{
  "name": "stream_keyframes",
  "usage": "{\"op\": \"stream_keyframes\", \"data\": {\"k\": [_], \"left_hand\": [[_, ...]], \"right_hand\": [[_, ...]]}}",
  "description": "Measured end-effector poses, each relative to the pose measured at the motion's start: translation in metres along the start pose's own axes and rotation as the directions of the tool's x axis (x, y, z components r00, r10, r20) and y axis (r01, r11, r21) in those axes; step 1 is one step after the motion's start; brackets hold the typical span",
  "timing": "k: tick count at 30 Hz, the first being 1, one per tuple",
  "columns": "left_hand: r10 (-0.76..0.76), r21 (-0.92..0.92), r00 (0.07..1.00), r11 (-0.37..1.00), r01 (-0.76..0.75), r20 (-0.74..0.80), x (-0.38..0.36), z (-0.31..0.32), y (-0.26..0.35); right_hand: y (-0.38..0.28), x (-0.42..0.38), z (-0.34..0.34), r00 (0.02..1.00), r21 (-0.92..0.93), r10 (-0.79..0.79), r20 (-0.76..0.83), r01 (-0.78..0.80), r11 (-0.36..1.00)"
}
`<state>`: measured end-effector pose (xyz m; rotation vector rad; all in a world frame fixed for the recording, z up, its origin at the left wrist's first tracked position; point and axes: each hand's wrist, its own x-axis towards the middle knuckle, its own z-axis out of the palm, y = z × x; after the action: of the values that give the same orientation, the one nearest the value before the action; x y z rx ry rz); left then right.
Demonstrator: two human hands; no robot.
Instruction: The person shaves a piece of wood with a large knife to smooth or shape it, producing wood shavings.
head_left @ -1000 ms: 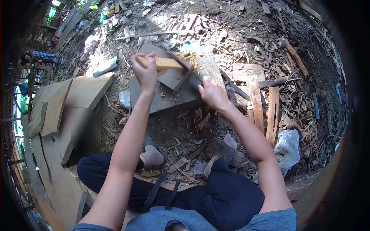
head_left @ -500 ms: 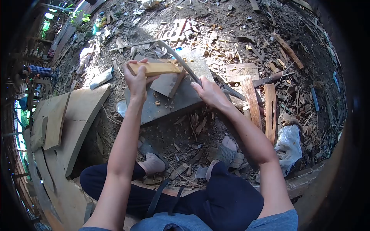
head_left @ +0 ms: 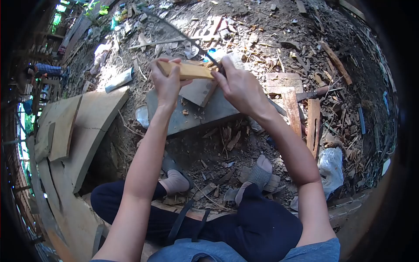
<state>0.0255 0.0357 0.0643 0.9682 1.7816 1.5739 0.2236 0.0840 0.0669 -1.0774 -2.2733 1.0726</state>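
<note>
head | left hand (head_left: 166, 84): one wood block (head_left: 190, 71) | right hand (head_left: 241, 87): one blade (head_left: 187, 38) (dark)

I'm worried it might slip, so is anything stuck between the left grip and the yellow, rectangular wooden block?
Nothing visible: the left grip holds one end of the yellow, rectangular wooden block directly. The right grip, near the other end, isn't between them.
</note>
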Motion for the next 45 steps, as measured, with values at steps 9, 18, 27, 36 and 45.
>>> {"op": "stream_keyframes", "data": {"k": [9, 18, 27, 36, 45], "left_hand": [[-0.012, -0.023, 1.0, 1.0, 0.012, -0.003, -0.005, 0.001, 0.0], [0.008, 0.024, 1.0, 1.0, -0.008, -0.003, 0.005, 0.008, 0.003], [0.009, 0.056, 1.0, 0.998, -0.009, -0.005, -0.003, 0.005, 0.005], [0.007, 0.075, 1.0, 0.997, -0.008, 0.011, -0.001, 0.003, 0.004], [0.028, 0.032, 0.999, 0.999, -0.027, -0.019, -0.005, 0.001, 0.001]], "right_hand": [[0.06, -0.001, 0.055, 0.965, -0.183, 0.214, 0.154, -0.185, 0.966], [-0.021, 0.003, -0.012, 0.996, -0.01, -0.072, -0.046, 0.072, 0.997], [0.079, 0.002, 0.064, 0.958, -0.119, 0.222, 0.183, -0.203, 0.972], [-0.011, 0.004, -0.011, 0.988, 0.069, -0.054, -0.148, 0.065, 0.996], [0.06, 0.002, 0.048, 0.956, -0.026, 0.233, 0.179, -0.232, 0.972]]}}
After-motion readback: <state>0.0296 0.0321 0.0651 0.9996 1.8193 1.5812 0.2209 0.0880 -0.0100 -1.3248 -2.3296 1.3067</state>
